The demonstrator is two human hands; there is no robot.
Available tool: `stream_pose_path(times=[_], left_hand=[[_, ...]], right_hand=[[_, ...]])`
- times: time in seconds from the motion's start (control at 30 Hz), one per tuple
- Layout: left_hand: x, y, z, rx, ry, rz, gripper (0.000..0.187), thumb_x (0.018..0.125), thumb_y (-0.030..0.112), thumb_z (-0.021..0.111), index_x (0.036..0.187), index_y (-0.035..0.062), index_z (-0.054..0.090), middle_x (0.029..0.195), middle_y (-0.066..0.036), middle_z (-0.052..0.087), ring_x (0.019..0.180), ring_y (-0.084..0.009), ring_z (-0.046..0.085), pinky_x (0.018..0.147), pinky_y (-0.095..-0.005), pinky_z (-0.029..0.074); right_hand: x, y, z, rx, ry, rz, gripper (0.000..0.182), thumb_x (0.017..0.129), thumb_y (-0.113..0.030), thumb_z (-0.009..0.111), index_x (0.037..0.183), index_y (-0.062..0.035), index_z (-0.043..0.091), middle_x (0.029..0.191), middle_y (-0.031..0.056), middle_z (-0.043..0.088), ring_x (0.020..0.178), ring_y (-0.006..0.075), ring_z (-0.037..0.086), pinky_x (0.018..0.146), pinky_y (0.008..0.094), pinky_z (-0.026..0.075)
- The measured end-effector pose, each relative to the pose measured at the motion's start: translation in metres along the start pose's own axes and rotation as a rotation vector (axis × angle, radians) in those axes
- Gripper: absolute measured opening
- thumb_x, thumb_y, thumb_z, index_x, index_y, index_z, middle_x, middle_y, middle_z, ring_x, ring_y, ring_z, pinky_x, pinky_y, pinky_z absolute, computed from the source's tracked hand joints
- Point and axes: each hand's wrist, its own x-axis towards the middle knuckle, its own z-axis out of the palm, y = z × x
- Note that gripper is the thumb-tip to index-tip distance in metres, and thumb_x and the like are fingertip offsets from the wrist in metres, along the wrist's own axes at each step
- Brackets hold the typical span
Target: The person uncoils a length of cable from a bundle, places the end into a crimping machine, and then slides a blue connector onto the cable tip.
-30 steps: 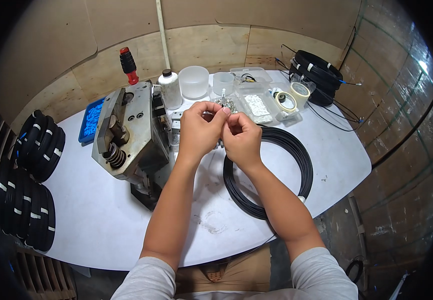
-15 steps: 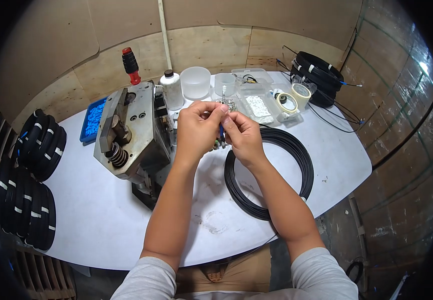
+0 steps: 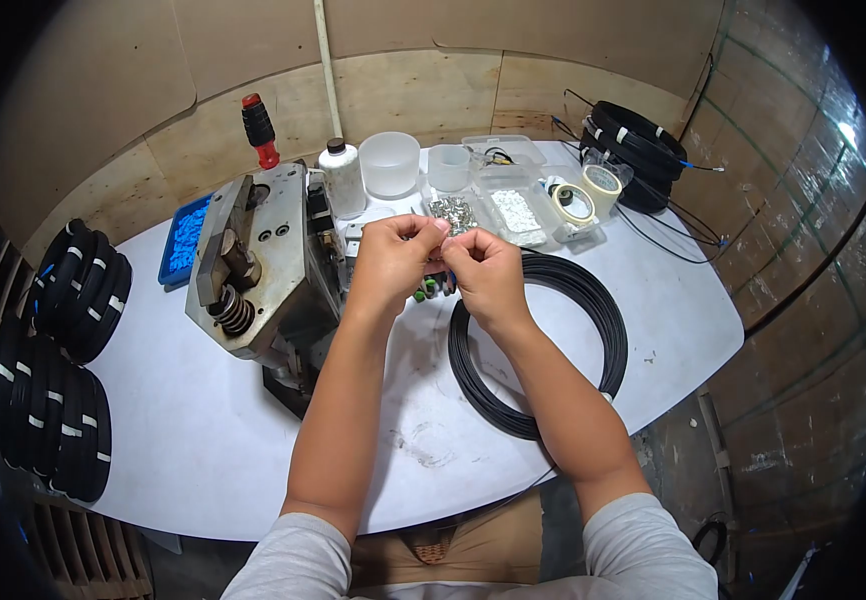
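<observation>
My left hand (image 3: 391,262) and my right hand (image 3: 490,278) meet over the middle of the table, thumbs and forefingers pinched. What lies between the fingertips is too small and covered to make out; a bit of dark blue shows beneath them. Just behind the fingers stands a clear container of small silver metal parts (image 3: 453,212). Several green-and-dark pieces (image 3: 426,291) lie under the hands. Below my right forearm rests a coil of black cable (image 3: 608,330) on the table.
On the left stands a heavy metal press (image 3: 283,250), by a blue tray (image 3: 169,270) of blue bits. A white bottle (image 3: 343,180), a frosted tub (image 3: 390,165), a box of white pieces (image 3: 519,215) and tape rolls (image 3: 573,205) line the back. Bundled black coils (image 3: 78,290) sit far left.
Both hands have dropped slightly, and the silver parts behind show more. The upright silver piece and blue strip seen at the fingertips before are no longer clearly visible.
</observation>
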Motion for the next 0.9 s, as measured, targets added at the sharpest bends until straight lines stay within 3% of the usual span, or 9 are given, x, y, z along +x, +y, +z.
stream_pose_path(times=[0.9], left_hand=[[0.0020,-0.0026,-0.0002,0.019,0.007,0.001,0.020,0.092,0.017,0.071,0.087,-0.0017,0.069,0.079,-0.004,0.066,0.069,-0.0111,0.062,0.067,-0.0293,0.057]], right_hand=[[-0.0015,0.0003,0.0022,-0.037,0.002,-0.007,0.016,0.094,-0.013,0.066,0.085,-0.0005,0.065,0.074,0.0015,0.065,0.062,0.0049,0.056,0.056,0.0213,0.046]])
